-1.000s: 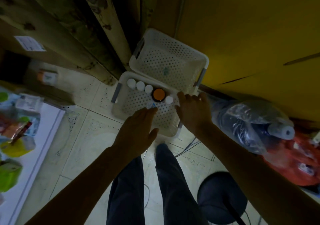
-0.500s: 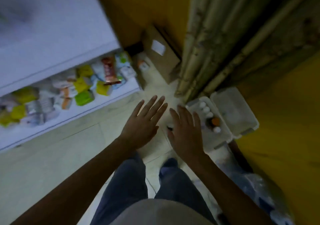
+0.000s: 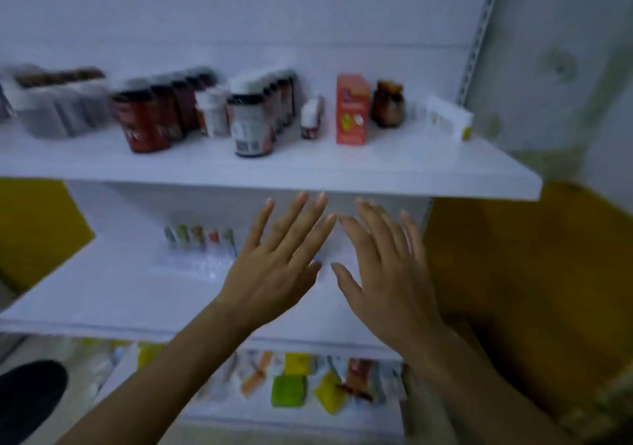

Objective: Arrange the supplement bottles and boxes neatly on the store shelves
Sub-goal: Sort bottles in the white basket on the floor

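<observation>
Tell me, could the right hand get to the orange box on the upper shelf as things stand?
Probably yes. The right hand is open and empty just below the shelf edge, and the orange box stands near the front with nothing before it.

Dim light; a white shelving unit [image 3: 308, 174] stands against a yellow wall [image 3: 513, 256], with perhaps a dark stool [image 3: 30, 396] by its lower-left corner.

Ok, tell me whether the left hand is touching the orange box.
Apart. The head view shows the left hand spread below the upper shelf, the orange box standing on top.
</observation>
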Action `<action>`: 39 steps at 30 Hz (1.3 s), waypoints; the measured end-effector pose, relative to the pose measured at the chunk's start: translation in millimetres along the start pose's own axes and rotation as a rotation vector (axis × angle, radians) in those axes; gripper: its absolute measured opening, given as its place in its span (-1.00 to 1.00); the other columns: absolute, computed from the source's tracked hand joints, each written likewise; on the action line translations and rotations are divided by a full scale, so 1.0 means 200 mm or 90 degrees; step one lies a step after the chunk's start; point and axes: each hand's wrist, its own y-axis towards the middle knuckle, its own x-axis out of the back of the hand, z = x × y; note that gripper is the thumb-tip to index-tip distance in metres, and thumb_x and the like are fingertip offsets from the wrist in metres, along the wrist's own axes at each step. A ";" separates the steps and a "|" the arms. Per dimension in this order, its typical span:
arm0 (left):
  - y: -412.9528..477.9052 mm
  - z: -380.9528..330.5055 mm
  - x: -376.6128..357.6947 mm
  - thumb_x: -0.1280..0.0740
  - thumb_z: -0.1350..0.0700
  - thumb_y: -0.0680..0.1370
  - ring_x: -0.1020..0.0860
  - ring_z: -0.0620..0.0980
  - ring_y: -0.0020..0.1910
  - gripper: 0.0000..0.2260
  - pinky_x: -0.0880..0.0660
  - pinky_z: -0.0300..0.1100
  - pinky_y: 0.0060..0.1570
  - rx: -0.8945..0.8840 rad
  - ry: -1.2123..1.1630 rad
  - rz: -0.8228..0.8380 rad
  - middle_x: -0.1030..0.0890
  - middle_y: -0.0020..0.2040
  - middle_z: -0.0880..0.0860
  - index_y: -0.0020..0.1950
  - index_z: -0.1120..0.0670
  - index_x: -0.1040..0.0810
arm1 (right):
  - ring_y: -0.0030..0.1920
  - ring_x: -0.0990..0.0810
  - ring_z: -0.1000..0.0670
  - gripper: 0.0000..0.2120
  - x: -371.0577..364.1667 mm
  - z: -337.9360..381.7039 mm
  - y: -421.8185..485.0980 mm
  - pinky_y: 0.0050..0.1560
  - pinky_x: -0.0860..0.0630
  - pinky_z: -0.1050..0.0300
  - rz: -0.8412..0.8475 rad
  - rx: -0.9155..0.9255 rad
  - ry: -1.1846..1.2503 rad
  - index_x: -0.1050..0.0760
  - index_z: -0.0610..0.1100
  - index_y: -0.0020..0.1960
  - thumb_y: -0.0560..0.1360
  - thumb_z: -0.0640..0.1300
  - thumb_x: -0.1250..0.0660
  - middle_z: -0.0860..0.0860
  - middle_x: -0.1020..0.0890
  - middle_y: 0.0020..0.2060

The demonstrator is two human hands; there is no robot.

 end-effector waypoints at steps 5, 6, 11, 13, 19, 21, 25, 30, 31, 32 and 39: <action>0.22 0.46 0.02 -0.25 -0.04 0.58 -0.07 0.11 0.54 -0.35 -0.08 0.19 0.45 0.033 0.069 -0.030 -0.02 0.57 0.12 0.55 0.15 -0.04 | 0.34 -0.42 -0.13 -0.51 -0.09 0.03 0.57 0.38 -0.24 -0.14 -0.084 0.034 -0.020 -0.40 -0.13 0.35 0.47 -0.03 -0.38 -0.15 -0.49 0.31; 0.26 0.51 0.01 -0.25 -0.05 0.58 -0.09 0.11 0.53 -0.36 -0.08 0.18 0.45 0.044 0.078 -0.026 -0.09 0.56 0.14 0.54 0.16 -0.08 | 0.31 -0.43 -0.13 -0.55 -0.10 0.01 0.66 0.36 -0.28 -0.13 -0.099 0.042 -0.018 -0.43 -0.12 0.34 0.48 -0.04 -0.35 -0.13 -0.51 0.29; 0.46 0.62 -0.08 -0.27 -0.07 0.56 -0.09 0.11 0.53 -0.37 -0.11 0.19 0.44 0.097 0.073 0.011 -0.16 0.53 0.17 0.53 0.16 -0.14 | 0.20 -0.49 -0.11 -0.67 -0.10 -0.20 1.14 0.25 -0.26 0.02 0.008 0.036 0.025 -0.47 -0.10 0.26 0.51 -0.10 -0.30 -0.06 -0.56 0.17; 0.56 0.64 -0.09 -0.22 -0.07 0.56 -0.11 0.10 0.52 -0.40 -0.12 0.17 0.44 0.079 0.074 0.042 -0.18 0.53 0.15 0.52 0.15 -0.14 | 0.21 -0.48 -0.07 -0.67 -0.13 -0.31 1.35 0.24 -0.28 0.02 0.112 0.029 0.019 -0.42 -0.05 0.30 0.55 -0.05 -0.27 -0.02 -0.55 0.19; 0.93 0.65 -0.09 -0.07 -0.18 0.61 0.12 -0.10 0.54 -0.40 0.21 -0.15 0.47 0.123 -0.010 0.237 0.06 0.57 -0.05 0.56 -0.03 0.09 | 0.00 -0.47 0.06 -0.73 -0.37 -0.57 1.97 -0.03 -0.44 0.09 0.335 0.156 -0.019 -0.47 -0.02 0.24 0.55 -0.05 -0.29 0.04 -0.56 0.07; 1.00 0.61 -0.14 -0.06 -0.20 0.61 0.18 -0.15 0.53 -0.38 0.25 -0.22 0.43 0.152 -0.037 0.279 0.13 0.57 -0.12 0.55 -0.09 0.18 | -0.04 -0.46 0.06 -0.71 -0.53 -0.61 2.11 -0.10 -0.41 0.12 0.424 0.182 -0.104 -0.47 -0.02 0.24 0.53 -0.05 -0.33 0.03 -0.53 0.11; 1.02 0.56 -0.25 -0.06 -0.17 0.61 0.07 -0.12 0.54 -0.42 0.12 -0.22 0.45 0.210 -0.093 0.228 0.02 0.57 -0.09 0.56 -0.06 0.07 | -0.25 -0.61 0.02 -0.58 -0.84 -0.69 2.27 -0.27 -0.53 0.16 0.573 0.162 -0.158 -0.47 -0.09 0.29 0.45 -0.15 -0.45 -0.08 -0.60 -0.01; 0.98 0.52 -0.44 -0.35 -0.02 0.50 -0.29 0.10 0.46 -0.44 -0.15 -0.07 0.34 0.273 -0.075 0.192 -0.37 0.45 0.09 0.47 0.09 -0.32 | -0.25 -0.63 -0.07 -0.54 -1.04 -0.72 2.26 -0.23 -0.61 0.09 0.691 0.131 -0.099 -0.46 -0.16 0.33 0.45 -0.20 -0.45 -0.10 -0.61 -0.25; 0.97 0.51 -0.47 -0.33 -0.02 0.50 -0.32 0.11 0.44 -0.46 -0.19 -0.07 0.32 0.277 -0.070 0.185 -0.40 0.43 0.10 0.44 0.10 -0.35 | -0.27 -0.62 -0.05 -0.55 -1.06 -0.73 2.26 -0.31 -0.59 0.13 0.701 0.133 -0.091 -0.46 -0.16 0.32 0.46 -0.19 -0.44 -0.09 -0.61 -0.25; 0.96 0.50 -0.49 -0.27 -0.05 0.51 -0.33 0.10 0.43 -0.48 -0.21 -0.08 0.32 0.280 -0.068 0.176 -0.41 0.42 0.10 0.44 0.11 -0.36 | -0.30 -0.61 -0.02 -0.58 -1.09 -0.73 2.26 -0.39 -0.54 0.17 0.695 0.141 -0.090 -0.48 -0.14 0.29 0.45 -0.19 -0.45 -0.07 -0.60 -0.25; 0.89 0.48 -0.55 -0.15 -0.11 0.55 -0.20 -0.03 0.49 -0.49 -0.17 -0.11 0.45 0.265 -0.176 0.122 -0.32 0.48 -0.01 0.47 0.04 -0.30 | -0.24 -0.62 -0.03 -0.67 -1.08 -0.73 2.30 -0.26 -0.55 0.11 0.590 0.210 -0.102 -0.53 -0.08 0.11 0.37 -0.15 -0.50 0.00 -0.60 -0.24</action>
